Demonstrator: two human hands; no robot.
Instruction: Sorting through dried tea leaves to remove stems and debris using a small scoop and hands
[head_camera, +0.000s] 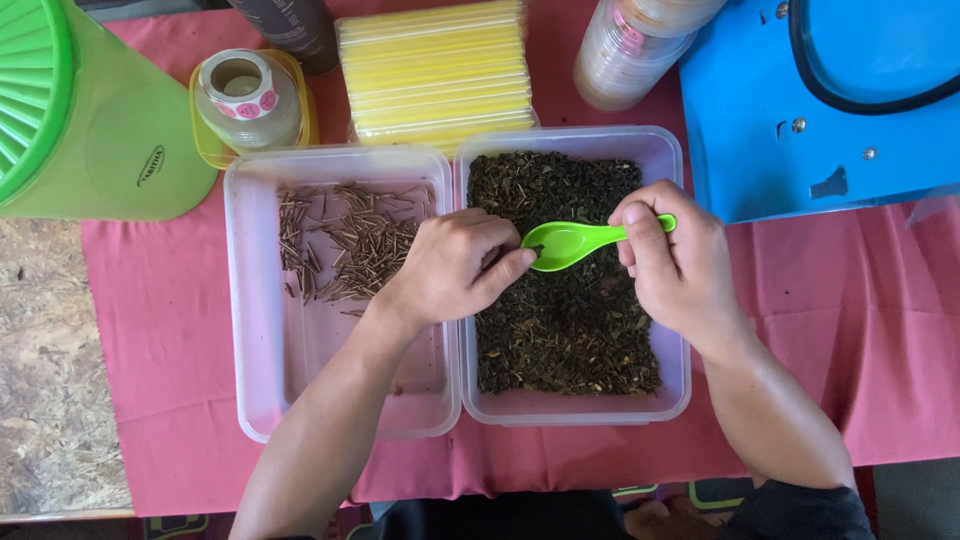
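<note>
My right hand (672, 262) grips the handle of a bright green plastic spoon (570, 242) held over a clear tub (672, 160) filled with dark dried leaf bits (560, 330). My left hand (455, 265) rests between the two tubs, its thumb and fingertips touching the spoon's bowl. Whether it pinches anything is hidden by the fingers. To the left stands a second clear tub (250, 330) with a thin scatter of brown stick-like pieces (345, 240) in its far half.
A pink cloth (820, 330) covers the table. At the back lie a stack of yellow straws (437, 70), a sticker roll in a small tub (245, 95), a green lidded container (100, 130), a jar (630, 45) and a blue device (820, 100).
</note>
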